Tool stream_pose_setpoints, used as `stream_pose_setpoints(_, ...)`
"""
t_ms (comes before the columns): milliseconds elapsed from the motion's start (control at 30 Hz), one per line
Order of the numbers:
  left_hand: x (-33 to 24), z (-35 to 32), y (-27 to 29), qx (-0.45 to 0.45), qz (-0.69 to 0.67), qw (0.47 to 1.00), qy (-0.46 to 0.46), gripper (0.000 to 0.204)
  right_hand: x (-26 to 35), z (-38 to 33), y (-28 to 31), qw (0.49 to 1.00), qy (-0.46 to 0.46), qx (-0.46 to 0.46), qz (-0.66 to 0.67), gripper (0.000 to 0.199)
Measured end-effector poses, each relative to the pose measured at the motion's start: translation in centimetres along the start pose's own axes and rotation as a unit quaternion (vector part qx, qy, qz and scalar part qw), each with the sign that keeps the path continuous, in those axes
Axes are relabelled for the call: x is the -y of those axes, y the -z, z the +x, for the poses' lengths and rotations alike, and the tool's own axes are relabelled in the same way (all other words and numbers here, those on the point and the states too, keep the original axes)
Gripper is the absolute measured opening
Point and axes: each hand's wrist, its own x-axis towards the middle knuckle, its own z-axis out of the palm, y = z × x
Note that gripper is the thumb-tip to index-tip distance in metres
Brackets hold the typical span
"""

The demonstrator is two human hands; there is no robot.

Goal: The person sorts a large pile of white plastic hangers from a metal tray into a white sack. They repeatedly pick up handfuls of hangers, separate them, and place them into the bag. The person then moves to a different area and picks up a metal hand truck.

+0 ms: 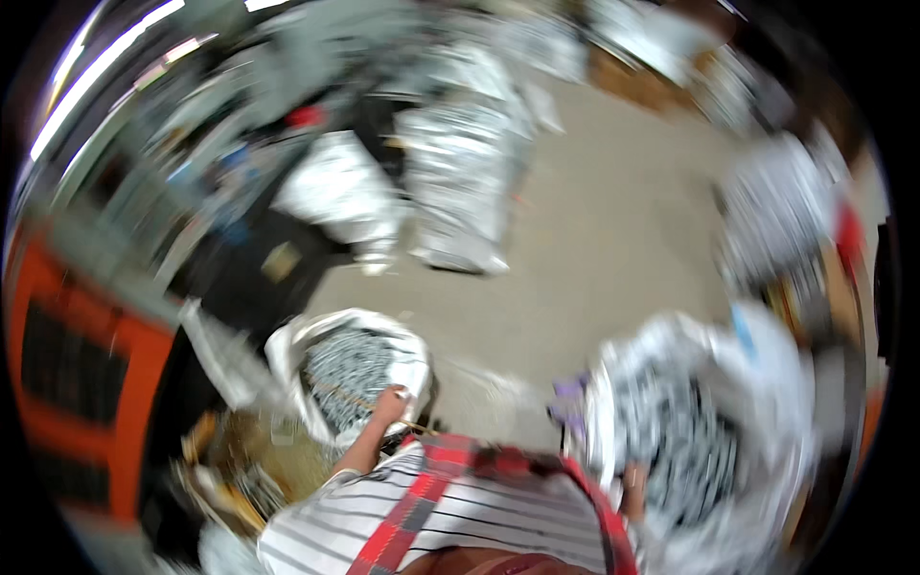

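1. My left hand point(391, 401) rests on the rim of the near white sack point(350, 369) of small grey parts; its grip is too blurred to tell.
2. My right hand point(632, 477) touches the second sack point(690, 431); I cannot tell its grip either.
3. I judge that either floppy rim could sag and spill parts.
4. Beyond, silver sacks point(460, 182) crowd the floor point(594, 249); an orange rack point(77, 364) stands left.
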Motion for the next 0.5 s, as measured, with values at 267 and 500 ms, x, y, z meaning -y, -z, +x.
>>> stream_pose_setpoints(267,-0.9,12.3,-4.9,0.135,-0.075,0.987,0.036,0.029,2.6,3.0,2.6,0.801,-0.359,0.026,0.479,0.023)
stream_pose_setpoints(500,-8.5,23.2,-4.0,0.207,-0.044,0.977,0.027,0.022,8.6,1.8,1.4,0.938,-0.166,0.191,0.236,0.029)
